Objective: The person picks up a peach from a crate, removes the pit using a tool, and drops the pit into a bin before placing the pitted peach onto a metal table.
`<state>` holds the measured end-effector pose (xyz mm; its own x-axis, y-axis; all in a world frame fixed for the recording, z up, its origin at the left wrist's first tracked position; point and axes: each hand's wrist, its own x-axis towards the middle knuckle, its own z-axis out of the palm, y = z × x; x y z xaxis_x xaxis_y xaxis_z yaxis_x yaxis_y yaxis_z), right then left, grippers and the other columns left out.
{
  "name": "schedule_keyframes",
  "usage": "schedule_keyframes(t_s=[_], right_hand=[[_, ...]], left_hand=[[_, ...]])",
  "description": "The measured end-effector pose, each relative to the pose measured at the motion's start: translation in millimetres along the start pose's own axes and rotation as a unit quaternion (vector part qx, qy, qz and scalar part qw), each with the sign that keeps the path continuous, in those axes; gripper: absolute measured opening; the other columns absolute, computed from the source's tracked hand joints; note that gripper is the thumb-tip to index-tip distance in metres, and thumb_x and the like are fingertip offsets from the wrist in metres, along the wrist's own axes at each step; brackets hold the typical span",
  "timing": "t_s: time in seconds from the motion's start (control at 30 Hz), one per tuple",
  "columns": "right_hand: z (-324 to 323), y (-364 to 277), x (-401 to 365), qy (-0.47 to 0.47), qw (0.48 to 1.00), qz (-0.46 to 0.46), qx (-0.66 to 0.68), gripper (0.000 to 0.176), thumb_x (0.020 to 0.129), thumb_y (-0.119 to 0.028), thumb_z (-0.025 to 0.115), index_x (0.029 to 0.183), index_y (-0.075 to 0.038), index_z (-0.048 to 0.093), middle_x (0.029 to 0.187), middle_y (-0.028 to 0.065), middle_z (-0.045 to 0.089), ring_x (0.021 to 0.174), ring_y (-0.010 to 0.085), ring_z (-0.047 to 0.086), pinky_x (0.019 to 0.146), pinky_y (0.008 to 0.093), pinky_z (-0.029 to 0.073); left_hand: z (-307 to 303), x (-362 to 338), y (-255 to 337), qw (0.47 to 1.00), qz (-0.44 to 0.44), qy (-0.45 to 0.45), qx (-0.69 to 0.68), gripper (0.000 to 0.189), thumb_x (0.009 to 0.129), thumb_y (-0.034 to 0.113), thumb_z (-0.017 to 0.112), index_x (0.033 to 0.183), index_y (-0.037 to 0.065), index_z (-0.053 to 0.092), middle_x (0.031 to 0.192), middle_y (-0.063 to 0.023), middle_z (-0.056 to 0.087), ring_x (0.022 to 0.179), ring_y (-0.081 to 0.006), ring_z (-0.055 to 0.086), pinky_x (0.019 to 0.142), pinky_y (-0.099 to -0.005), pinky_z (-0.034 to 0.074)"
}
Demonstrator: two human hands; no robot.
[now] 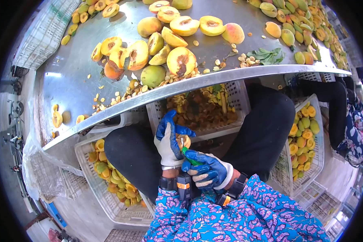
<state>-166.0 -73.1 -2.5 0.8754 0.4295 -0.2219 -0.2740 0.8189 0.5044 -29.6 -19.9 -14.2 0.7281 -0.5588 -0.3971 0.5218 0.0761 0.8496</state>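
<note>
My left hand (pixel 169 139), in a blue and white glove, holds a halved yellow fruit (pixel 183 141) over my lap. In a similar glove, my right hand (pixel 207 169) is closed round a green-handled tool (pixel 192 158), its tip at the cut face of the fruit. Beyond the hands, a white crate (pixel 243 97) under the table edge contains brownish scraps and yellow pieces. The fingers of my left hand partly cover the fruit, and the tool's tip is small and hard to make out.
Above is a metal table (pixel 74 80) with halved fruits (pixel 181 61), loose pits and leaves. Crates of fruit stand at left (pixel 109 201) and right (pixel 318 157) of my legs. A person in dark trousers (pixel 330 94) sits at the right. Clear plastic (pixel 38 169) hangs at left.
</note>
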Motion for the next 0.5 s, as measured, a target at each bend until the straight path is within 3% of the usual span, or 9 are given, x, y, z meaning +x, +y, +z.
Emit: schedule_keyframes(t_s=[0.1,0.23,0.43,0.5], right_hand=[[11.5,-2.1,-0.9,0.051,0.992,-0.065,-0.093,0.035,0.096,-0.034,0.041,0.095,-0.002,0.054,0.064,-0.0002,0.048,0.044,0.0067,0.04,0.038,0.0211,0.032],[1.9,-10.2,0.1,0.0,0.997,-0.041,-0.063,0.034,0.095,-0.034,0.043,0.094,-0.002,0.054,0.065,0.0001,0.048,0.043,0.0073,0.04,0.037,0.0216,0.032],[-12.1,-11.9,-3.3,-0.008,0.998,-0.039,0.042,0.04,0.094,-0.039,0.04,0.1,-0.001,0.051,0.067,0.0008,0.047,0.046,0.0091,0.042,0.037,0.0243,0.033],[-15.9,-10.3,-5.3,-0.053,0.995,-0.05,0.064,0.041,0.094,-0.039,0.039,0.102,-0.001,0.05,0.067,0.001,0.047,0.047,0.0096,0.042,0.037,0.0249,0.033]], left_hand=[[2.6,8.0,-4.3,0.999,0.022,0.021,0.042,0.034,0.095,0.027,0.046,0.118,0.002,0.051,0.068,-0.0084,0.061,0.058,-0.017,0.06,0.059,-0.0318,0.051],[1.0,14.6,-12.3,0.993,0.062,0.002,0.098,0.033,0.095,0.026,0.044,0.117,0.003,0.052,0.067,-0.0081,0.06,0.057,-0.0164,0.059,0.058,-0.0321,0.052],[5.3,17.9,-13.2,0.998,-0.052,0.005,0.017,0.029,0.094,0.023,0.046,0.113,0.004,0.058,0.074,-0.0046,0.062,0.063,-0.0137,0.06,0.063,-0.0276,0.051],[6.3,23.4,-25.6,0.995,0.015,0.059,0.078,0.024,0.09,0.018,0.055,0.107,0.003,0.062,0.076,-0.0038,0.063,0.063,-0.0122,0.058,0.06,-0.0266,0.049]])
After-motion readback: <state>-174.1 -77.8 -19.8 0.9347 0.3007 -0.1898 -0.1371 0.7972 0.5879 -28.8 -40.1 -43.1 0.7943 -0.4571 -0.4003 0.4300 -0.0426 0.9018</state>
